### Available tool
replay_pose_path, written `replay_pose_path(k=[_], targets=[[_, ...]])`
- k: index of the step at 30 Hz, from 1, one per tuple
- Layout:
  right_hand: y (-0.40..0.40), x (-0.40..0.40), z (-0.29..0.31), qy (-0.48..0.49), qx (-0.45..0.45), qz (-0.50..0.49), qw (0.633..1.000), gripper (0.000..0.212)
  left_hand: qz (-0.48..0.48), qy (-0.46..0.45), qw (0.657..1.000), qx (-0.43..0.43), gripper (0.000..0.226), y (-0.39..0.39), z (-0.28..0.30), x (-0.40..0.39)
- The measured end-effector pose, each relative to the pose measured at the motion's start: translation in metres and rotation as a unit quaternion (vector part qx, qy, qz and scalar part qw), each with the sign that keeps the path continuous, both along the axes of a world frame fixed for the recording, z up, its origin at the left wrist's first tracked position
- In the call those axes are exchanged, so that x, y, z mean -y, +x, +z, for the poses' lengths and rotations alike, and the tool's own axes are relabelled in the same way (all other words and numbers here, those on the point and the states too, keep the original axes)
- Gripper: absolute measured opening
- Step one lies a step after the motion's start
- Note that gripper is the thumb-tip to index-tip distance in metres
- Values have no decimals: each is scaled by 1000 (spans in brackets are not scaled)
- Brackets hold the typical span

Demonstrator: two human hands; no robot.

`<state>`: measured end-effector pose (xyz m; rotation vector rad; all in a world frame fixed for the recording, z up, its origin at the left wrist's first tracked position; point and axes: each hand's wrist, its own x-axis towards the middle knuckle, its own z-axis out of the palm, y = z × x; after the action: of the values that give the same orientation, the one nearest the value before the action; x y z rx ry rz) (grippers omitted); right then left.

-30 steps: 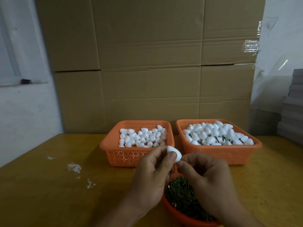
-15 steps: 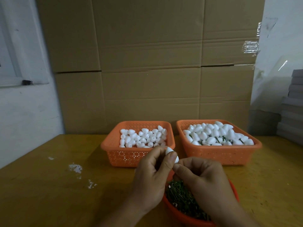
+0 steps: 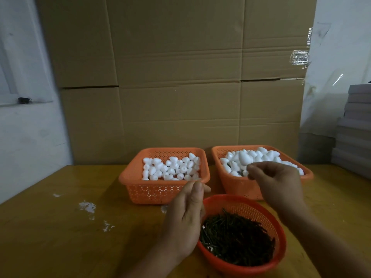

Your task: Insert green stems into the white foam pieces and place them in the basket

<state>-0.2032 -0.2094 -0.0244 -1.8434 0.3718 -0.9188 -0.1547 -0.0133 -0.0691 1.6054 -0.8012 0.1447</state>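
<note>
Two orange rectangular baskets stand at the back of the table. The left basket (image 3: 140, 175) holds plain white foam pieces (image 3: 170, 167). The right basket (image 3: 236, 185) holds foam pieces with green stems (image 3: 263, 155). A round red basket (image 3: 241, 203) of loose green stems (image 3: 236, 237) sits near me. My left hand (image 3: 186, 215) hovers between the red basket and the left basket, fingers relaxed and holding nothing. My right hand (image 3: 279, 185) is raised over the right basket's front rim, fingers loosely parted. One foam piece (image 3: 245, 157) lies just beyond its fingertips, apart from them.
The wooden table (image 3: 60, 237) has white foam crumbs (image 3: 87, 206) on its left half. A wall of cardboard boxes (image 3: 180, 77) rises right behind the baskets. Grey stacked sheets (image 3: 355, 127) stand at the far right.
Both hands were together, pinching one foam piece above the red basket. They have separated: my right hand moved up and right to the right basket, and the foam piece has left both hands.
</note>
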Motion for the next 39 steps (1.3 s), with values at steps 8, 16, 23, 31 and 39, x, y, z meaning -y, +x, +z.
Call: replay_pose_path(k=[8,16,23,31,39], targets=[[49,69,1,-93,-106,-169,975,22,-4,-1,1000,12,51,-1,-2,1],[68,74,12,-142,-230,-204,941,21,-12,3,1000,23,50,-3,0,-1],[63,70,13,-214,-204,-195,935,23,-18,-2,1000,20,48,-6,0,-1],[13,20,12,-150,-59,-49,986,26,72,8,996,43,23,18,10,-12],[-14,-13,-18,-185,-109,101,971,23,186,239,952,55,32,109,67,-36]])
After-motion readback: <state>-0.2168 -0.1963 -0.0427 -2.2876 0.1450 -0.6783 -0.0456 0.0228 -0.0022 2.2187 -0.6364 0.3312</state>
